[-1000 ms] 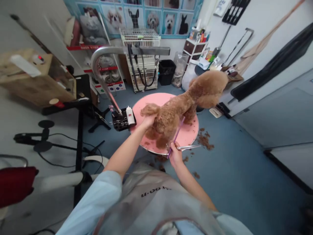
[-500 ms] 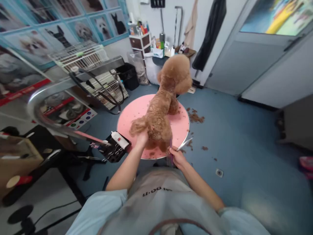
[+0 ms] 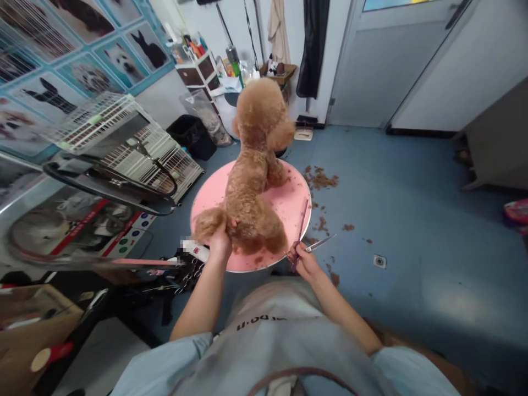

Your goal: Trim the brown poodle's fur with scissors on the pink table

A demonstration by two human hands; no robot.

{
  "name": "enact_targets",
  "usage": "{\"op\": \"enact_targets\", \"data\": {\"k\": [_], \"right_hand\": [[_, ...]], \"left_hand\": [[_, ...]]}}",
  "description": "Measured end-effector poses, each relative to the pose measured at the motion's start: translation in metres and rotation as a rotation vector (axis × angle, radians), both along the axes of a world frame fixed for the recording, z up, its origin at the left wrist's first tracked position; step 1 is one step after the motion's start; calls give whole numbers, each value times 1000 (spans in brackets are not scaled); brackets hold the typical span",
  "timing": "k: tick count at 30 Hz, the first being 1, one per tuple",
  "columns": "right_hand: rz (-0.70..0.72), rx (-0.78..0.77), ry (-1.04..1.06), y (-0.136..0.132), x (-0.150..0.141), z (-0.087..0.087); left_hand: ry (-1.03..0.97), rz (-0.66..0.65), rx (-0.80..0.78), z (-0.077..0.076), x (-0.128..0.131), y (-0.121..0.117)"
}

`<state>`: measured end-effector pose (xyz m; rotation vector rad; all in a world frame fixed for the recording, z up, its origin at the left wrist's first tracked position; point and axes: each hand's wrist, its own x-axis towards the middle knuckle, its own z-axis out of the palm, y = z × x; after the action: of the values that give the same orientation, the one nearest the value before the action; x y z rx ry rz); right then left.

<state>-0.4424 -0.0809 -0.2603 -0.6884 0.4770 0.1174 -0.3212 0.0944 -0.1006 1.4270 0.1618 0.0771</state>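
A curly brown poodle [image 3: 249, 187] stands on a round pink grooming table [image 3: 295, 212], its rear toward me and its head at the far side. My left hand [image 3: 220, 242] is closed around the base of the dog's tail [image 3: 208, 224], at the left of its rump. In my right hand [image 3: 304, 261], just off the table's near right edge, are a purple comb [image 3: 302, 223], teeth up and pointing away from me, and silver scissors [image 3: 322, 242] with blades pointing right. The comb is apart from the dog's hind leg. Loose brown clippings lie on the table.
A metal grooming arm [image 3: 78, 261] with a black strap [image 3: 107, 190] stands at the left. Beside the table are a white bottle [image 3: 197, 250] and chained tools. Hair clumps [image 3: 324, 179] litter the blue floor. A wire cage [image 3: 165, 165] and black bin [image 3: 192, 136] stand behind left.
The view has turned right and shifted. My right hand has moved away from the dog's hind leg, and the comb now points up. My left hand still grips the tail, now farther left.
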Motion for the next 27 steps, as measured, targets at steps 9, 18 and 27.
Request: {"op": "enact_targets", "data": {"k": [9, 18, 27], "right_hand": [[197, -14, 70, -32, -8, -26], [433, -136, 79, -45, -13, -52], [413, -473, 103, -60, -12, -70]], "left_hand": [[-8, 66, -76, -1, -2, 2], [37, 153, -127, 4, -3, -1], [-5, 205, -129, 6, -2, -5]]}}
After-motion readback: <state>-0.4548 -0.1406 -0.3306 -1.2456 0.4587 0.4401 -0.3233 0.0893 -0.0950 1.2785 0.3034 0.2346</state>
